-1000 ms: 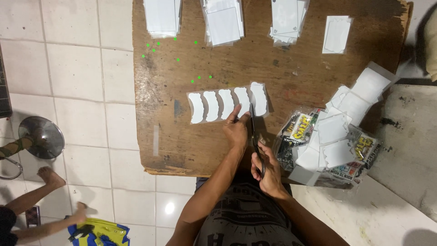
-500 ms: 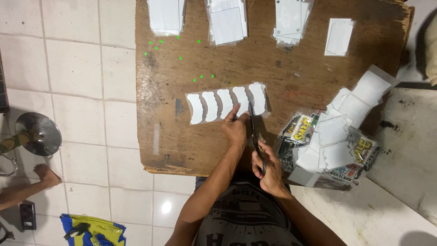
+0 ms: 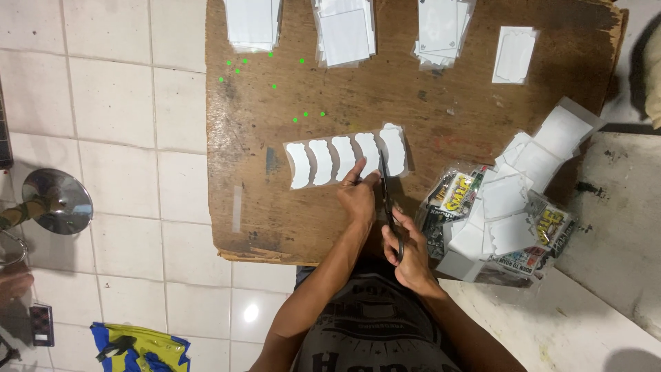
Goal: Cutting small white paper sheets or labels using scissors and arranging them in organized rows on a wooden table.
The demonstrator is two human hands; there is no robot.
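Note:
A clear strip with several white curved shapes [image 3: 330, 160] lies across a worn wooden board [image 3: 441, 110]. My left hand [image 3: 358, 196] presses on the strip's near edge with its fingertips. My right hand [image 3: 407, 251] grips the handles of dark scissors [image 3: 387, 203]. The blades point away from me and reach into the strip between the two rightmost white shapes.
Three stacks of white cards in clear sleeves [image 3: 343, 31] and a single card [image 3: 515, 55] line the board's far edge. A heap of white cards and printed packets [image 3: 506, 207] lies at the right. A round metal lid [image 3: 56, 201] sits on the tiled floor at left.
The view has shifted slightly. A person's arm and foot at the lower left of the floor have withdrawn from view. My hands and the scissors stay in nearly the same place on the strip.

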